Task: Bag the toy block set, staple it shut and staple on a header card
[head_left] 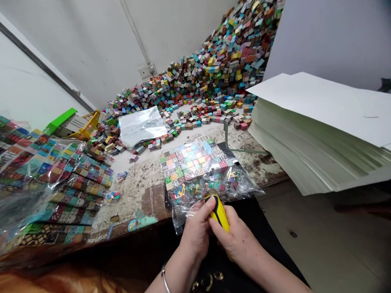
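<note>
Yellow tool! Gripping with right hand, clasping its top with left hand, part-hiding that clear bag behind!

Packing workshop, worn, paint-flecked tabletop, mound of small patterned blocks against a wall, bagged block sets, thick stack of white sheets

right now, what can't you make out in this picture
- Yellow-and-black tool, head view: its far end and underside are hidden by the left hand and right hand.
- Small colored pieces, head view: blurred by glare and creased plastic.
- Block heap, head view: prints too small; top cut off by the upper edge.
</note>
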`<state>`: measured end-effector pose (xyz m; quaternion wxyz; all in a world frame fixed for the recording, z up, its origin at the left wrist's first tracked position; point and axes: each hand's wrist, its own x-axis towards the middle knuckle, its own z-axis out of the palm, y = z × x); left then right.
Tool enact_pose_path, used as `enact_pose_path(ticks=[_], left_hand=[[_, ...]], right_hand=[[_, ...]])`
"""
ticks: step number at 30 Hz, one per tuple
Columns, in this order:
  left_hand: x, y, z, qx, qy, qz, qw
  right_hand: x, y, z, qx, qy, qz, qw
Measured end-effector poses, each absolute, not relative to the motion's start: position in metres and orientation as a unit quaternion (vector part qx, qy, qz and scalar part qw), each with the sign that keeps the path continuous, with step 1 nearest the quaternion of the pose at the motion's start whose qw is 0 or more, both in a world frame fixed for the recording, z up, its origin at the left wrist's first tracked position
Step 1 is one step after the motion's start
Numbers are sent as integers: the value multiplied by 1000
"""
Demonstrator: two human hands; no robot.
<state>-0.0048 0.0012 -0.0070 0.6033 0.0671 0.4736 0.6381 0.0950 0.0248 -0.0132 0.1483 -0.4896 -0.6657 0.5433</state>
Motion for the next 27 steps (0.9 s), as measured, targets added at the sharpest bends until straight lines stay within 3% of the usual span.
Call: enact_pose_path(ticks=[22,27], left_hand=[[-15,-15,-14,102,376,597,701],[-13,-11,-9,116,398,604,681]], right_hand=[[115,24,-9,-430,-674,589,118],[127,23,-9,-433,-688,574,91]])
